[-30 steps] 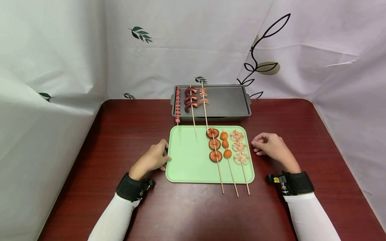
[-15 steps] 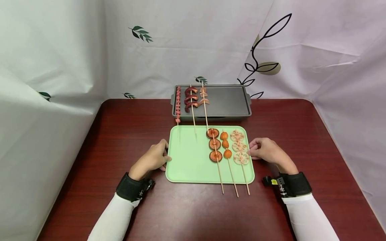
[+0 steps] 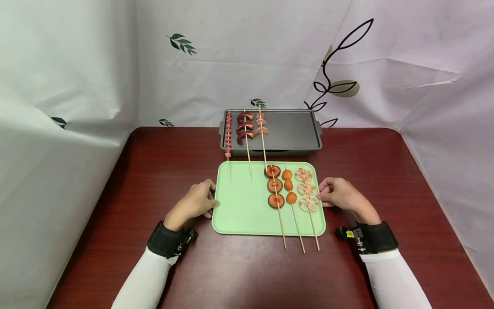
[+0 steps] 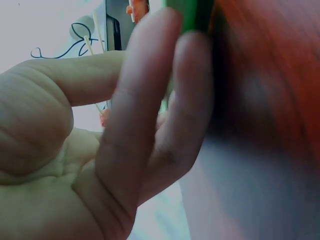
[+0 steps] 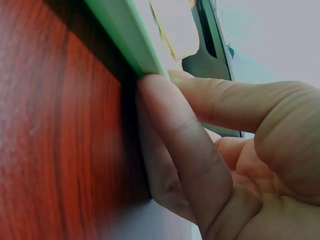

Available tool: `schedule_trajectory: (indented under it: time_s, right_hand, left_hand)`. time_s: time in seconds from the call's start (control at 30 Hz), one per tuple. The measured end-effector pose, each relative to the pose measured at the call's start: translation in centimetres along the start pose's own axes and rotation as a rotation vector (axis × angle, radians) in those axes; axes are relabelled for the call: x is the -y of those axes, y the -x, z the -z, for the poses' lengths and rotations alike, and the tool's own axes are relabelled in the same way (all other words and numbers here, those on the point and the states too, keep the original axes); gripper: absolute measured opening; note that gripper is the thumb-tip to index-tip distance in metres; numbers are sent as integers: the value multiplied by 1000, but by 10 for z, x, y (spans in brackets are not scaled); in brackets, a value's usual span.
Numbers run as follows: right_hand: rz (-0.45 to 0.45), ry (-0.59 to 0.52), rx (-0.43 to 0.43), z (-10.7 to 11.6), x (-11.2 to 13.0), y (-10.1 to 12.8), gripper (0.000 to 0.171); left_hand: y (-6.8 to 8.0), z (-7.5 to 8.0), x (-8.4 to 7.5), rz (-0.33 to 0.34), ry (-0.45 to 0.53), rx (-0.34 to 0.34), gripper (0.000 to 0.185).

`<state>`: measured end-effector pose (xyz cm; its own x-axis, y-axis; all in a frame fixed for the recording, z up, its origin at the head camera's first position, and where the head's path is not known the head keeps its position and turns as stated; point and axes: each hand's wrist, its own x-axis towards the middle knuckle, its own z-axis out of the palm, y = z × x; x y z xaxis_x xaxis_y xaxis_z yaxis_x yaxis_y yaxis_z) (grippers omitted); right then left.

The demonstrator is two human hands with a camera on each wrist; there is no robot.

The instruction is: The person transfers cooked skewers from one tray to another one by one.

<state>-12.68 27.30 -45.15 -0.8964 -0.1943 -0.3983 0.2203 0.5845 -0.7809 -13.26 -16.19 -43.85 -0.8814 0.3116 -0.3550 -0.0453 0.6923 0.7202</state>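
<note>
A light green tray [image 3: 243,206] lies on the dark red table in the head view. On its right half lie three skewers: mushroom slices [image 3: 275,185], orange balls [image 3: 288,185] and lotus root slices [image 3: 305,189]. My left hand [image 3: 211,198] holds the tray's left edge, thumb on the rim. My right hand [image 3: 322,193] holds the right edge beside the lotus root. In the left wrist view the fingers [image 4: 150,100] curl against the green rim [image 4: 192,12]. In the right wrist view the fingers [image 5: 190,125] tuck under the rim [image 5: 127,35].
A dark grey griddle pan [image 3: 293,128] stands right behind the tray, with three skewers [image 3: 244,126] on its left part whose sticks reach over the tray. White printed sheets wall in the table at the back and both sides.
My right hand slid left from the bare table to the tray's right edge and took hold of it. The left hand, tray and skewers stayed put.
</note>
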Motion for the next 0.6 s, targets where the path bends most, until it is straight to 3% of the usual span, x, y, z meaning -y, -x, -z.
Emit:
schedule_trajectory:
  time_s: [0.2,0.4,0.6]
  right_hand:
    - [1,-7,8,0,0,-1,18]
    - [-3,-2,11,0,0,-1,18]
    - [-1,7,4,1,1,0,17]
  left_hand:
    - [4,13,-6,-34,-44,-84,38]
    - [3,27,-23,-195,-143,-323,35]
    - [-3,33,-42,-360,-88,-480,29]
